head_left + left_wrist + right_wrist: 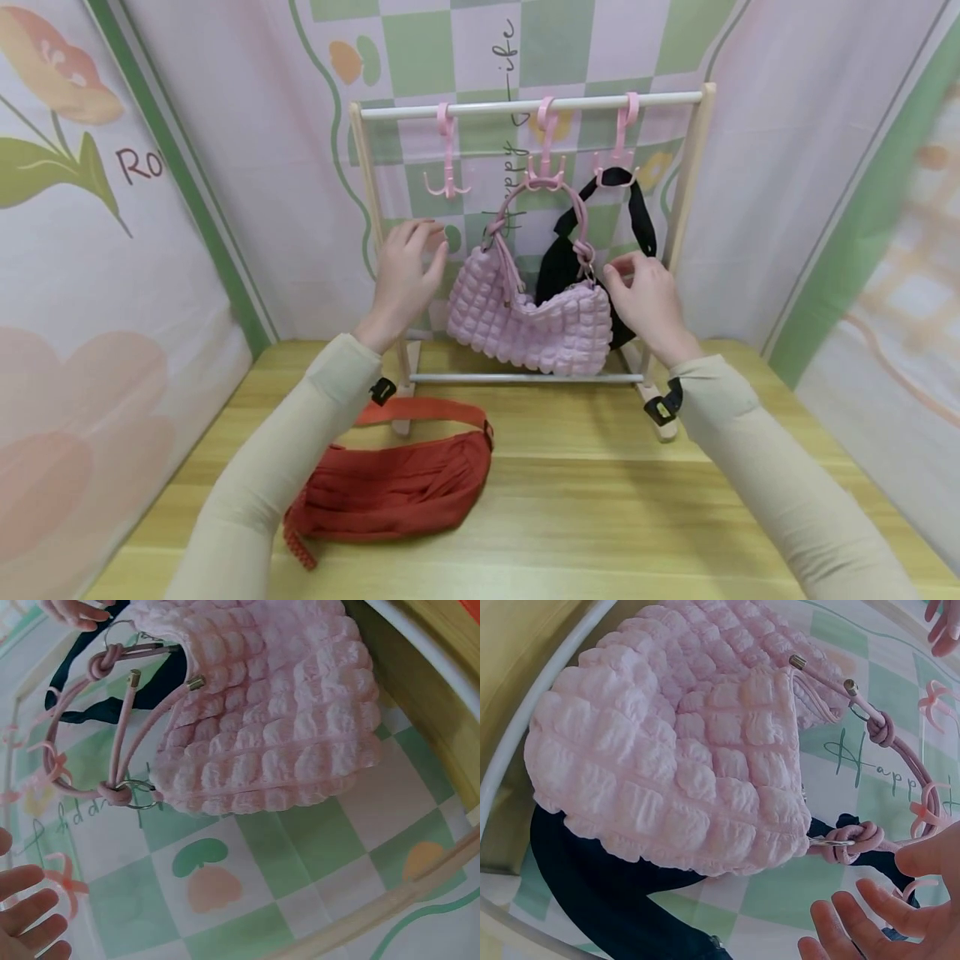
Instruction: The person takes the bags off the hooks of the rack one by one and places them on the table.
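A pink puffy quilted handbag [536, 329] hangs by its knotted cord strap from the middle pink hook [547, 146]. Behind it, a black bag [555, 267] hangs by its strap from the right pink hook [618, 142]. My left hand [405, 267] is held in the air left of the pink bag, below the left pink hook [448, 154], which bears nothing. Beside the pink bag's right end is my right hand [647, 300]. In the right wrist view its fingers [840, 919] are spread apart, holding nothing. A red waist bag [393, 487] lies on the table.
The rack has a white top rail [495, 108], a white lower bar [525, 378] and wooden posts [688, 175]. It stands on a wood-grain table [570, 500]. Patterned cloth [420, 50] encloses the back and sides.
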`<state>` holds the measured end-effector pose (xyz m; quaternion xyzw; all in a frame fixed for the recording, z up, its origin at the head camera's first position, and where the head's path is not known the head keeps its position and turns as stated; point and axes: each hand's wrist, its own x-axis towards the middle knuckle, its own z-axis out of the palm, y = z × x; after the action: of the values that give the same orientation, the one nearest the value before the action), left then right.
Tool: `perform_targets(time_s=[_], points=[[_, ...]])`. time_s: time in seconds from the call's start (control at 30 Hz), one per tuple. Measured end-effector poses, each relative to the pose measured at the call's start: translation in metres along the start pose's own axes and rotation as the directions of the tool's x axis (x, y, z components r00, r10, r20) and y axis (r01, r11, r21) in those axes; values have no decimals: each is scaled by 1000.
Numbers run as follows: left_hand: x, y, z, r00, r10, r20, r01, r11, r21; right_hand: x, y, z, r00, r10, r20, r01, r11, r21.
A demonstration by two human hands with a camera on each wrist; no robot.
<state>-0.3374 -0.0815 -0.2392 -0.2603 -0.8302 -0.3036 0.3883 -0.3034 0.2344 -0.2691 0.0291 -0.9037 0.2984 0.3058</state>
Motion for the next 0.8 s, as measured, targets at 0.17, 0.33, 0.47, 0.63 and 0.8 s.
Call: perform_targets(time_s=[0.17, 0.33, 0.47, 0.63, 0.8], points=[[9, 8, -2, 1000, 27, -10, -27, 1000, 13, 5, -3, -2, 1000, -12, -11, 12, 1000, 7], [16, 13, -2, 999, 38, -8, -37, 999, 35, 9, -7, -4, 1000, -21, -23, 21, 1000, 1], [22, 14, -1, 998, 59, -12, -58, 997, 50, 14, -9, -5, 1000, -20, -6, 19, 1000, -14], [30, 15, -2, 996, 89, -14, -88, 995, 51, 18, -13, -8, 1000, -10, 17, 11, 1000, -23], [38, 16, -2, 994, 106, 13, -107, 992, 71, 21, -17, -10, 999, 7, 43, -6, 1000, -27]])
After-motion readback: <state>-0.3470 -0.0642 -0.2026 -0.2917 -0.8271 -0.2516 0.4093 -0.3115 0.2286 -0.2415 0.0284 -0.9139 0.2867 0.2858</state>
